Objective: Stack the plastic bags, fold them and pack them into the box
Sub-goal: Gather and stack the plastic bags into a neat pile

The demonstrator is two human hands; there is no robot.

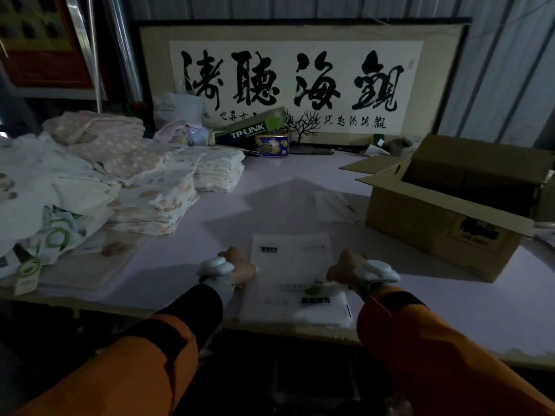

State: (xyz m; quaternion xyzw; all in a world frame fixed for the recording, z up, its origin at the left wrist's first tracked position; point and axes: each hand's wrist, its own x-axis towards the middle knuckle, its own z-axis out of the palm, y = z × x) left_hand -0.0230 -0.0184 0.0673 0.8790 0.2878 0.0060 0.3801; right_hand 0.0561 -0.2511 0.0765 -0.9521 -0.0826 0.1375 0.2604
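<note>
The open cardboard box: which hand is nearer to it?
Right. The right hand grips the right edge of the plastic bags, on the side toward the cardboard box. The left hand holds the stack's left edge, farther from it.

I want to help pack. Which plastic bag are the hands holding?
The near plastic bag between both hands at the table's front edge; the other bag lies untouched beside the cardboard box.

The dark box (249, 130) at the back of the table shows the brand "TP-LINK". The framed calligraphy (295, 81) carries four big characters: 濤聽海觀. The print on the cardboard box (477, 232) is too blurred to read.
</note>
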